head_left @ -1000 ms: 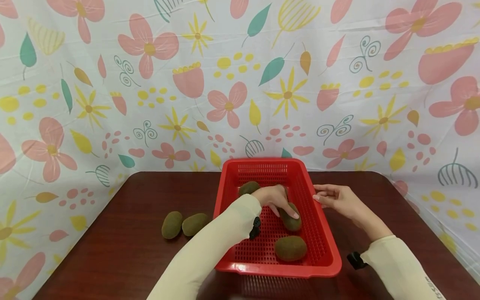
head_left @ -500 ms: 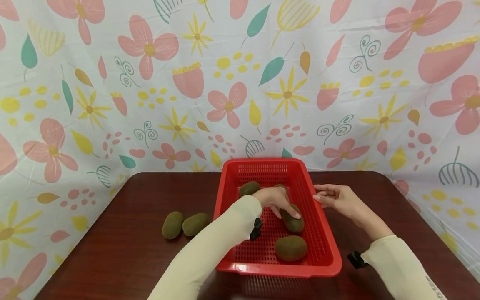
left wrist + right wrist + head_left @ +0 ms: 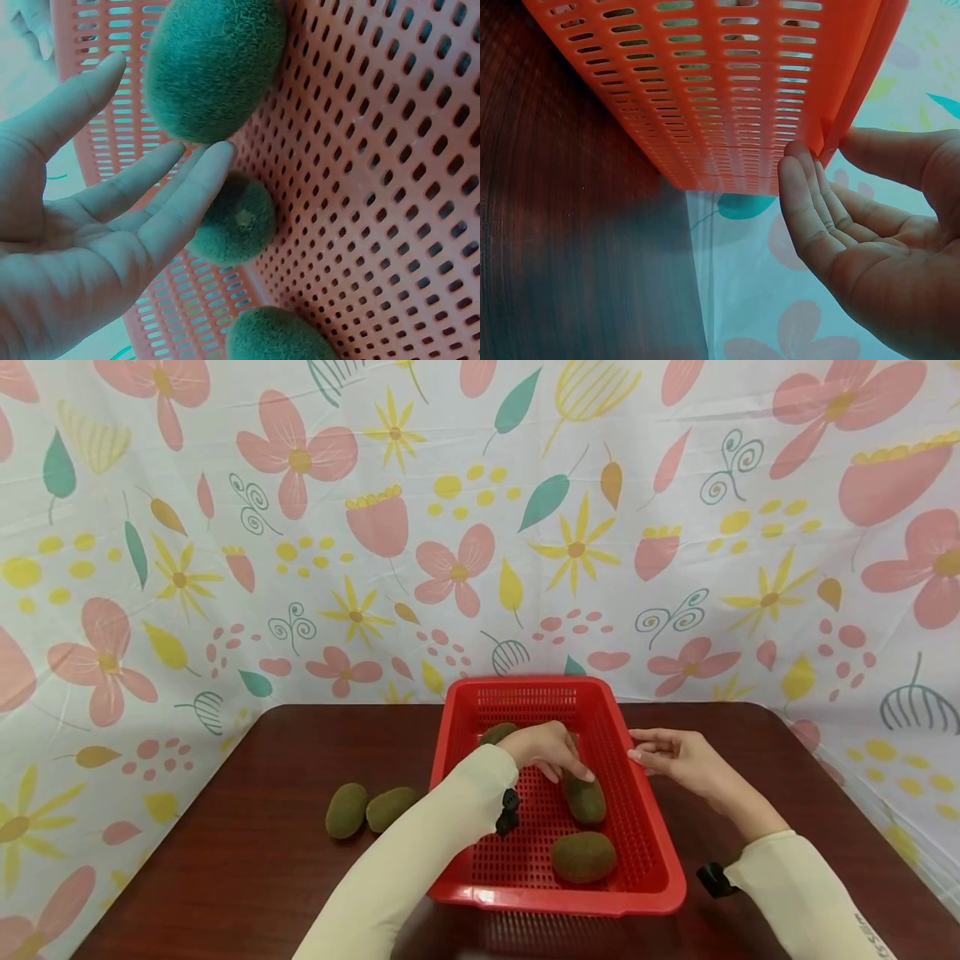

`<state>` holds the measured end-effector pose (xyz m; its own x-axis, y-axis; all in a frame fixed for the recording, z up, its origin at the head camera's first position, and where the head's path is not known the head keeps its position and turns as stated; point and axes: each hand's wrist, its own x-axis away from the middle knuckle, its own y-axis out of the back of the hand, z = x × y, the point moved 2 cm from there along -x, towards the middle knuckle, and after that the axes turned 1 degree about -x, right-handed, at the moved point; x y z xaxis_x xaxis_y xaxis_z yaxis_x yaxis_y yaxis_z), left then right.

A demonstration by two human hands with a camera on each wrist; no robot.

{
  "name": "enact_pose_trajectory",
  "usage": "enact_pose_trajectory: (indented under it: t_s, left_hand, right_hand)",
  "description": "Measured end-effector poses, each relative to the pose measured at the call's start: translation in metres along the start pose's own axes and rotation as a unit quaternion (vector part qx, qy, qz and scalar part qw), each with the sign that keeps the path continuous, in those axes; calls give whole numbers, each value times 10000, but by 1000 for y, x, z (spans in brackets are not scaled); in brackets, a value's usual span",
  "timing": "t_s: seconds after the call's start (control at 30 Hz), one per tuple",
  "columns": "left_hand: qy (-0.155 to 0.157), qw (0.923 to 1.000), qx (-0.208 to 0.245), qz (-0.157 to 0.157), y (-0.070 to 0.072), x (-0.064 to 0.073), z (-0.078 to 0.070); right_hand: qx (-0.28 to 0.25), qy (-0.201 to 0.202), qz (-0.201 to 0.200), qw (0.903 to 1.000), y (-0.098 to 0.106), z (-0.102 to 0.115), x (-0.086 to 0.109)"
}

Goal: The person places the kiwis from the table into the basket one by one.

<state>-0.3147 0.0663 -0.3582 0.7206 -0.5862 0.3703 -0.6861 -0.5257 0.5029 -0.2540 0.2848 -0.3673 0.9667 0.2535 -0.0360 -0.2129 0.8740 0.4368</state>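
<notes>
The left hand [image 3: 547, 750] is inside a red basket [image 3: 555, 900], its thumb and fingers apart and only loosely bent, with a fuzzy first kiwi [image 3: 585, 803] on the basket floor right at the fingertips, toward the right wall; whether any fingertip touches it I cannot tell. A second kiwi [image 3: 582, 857] lies crosswise nearer the front rim, a third kiwi [image 3: 497, 732] sits farther back, partly hidden by the hand, and a fourth kiwi [image 3: 244, 217] shows behind the fingers in the left wrist view. The right hand [image 3: 678, 764] pinches the basket's right rim between thumb and fingers, those fingers close together on the outer side. Left of the basket, a fifth kiwi [image 3: 347, 811] and a sixth kiwi [image 3: 388, 808] lie side by side on the dark tabletop [image 3: 225, 827], with a floral cloth [image 3: 420, 460] behind
</notes>
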Motion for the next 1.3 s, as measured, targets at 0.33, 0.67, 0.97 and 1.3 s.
enact_pose_trajectory:
  t_s: [0.33,0.67,0.97,1.3]
  left_hand:
    - [-128,9998,-120,-95,12,6,-1]
    - [-132,9993,-52,-360,33,17,1]
    - [-229,9983,219,-488,63,37,4]
    - [-220,9952,436,-850,103,68,17]
  right_hand:
    - [-2,1,-10,10000,0,-1,1]
    - [-24,-15,-28,10000,0,-1,3]
    - [-27,-23,9,10000,0,0,2]
    - [29,-31,-15,10000,0,1,0]
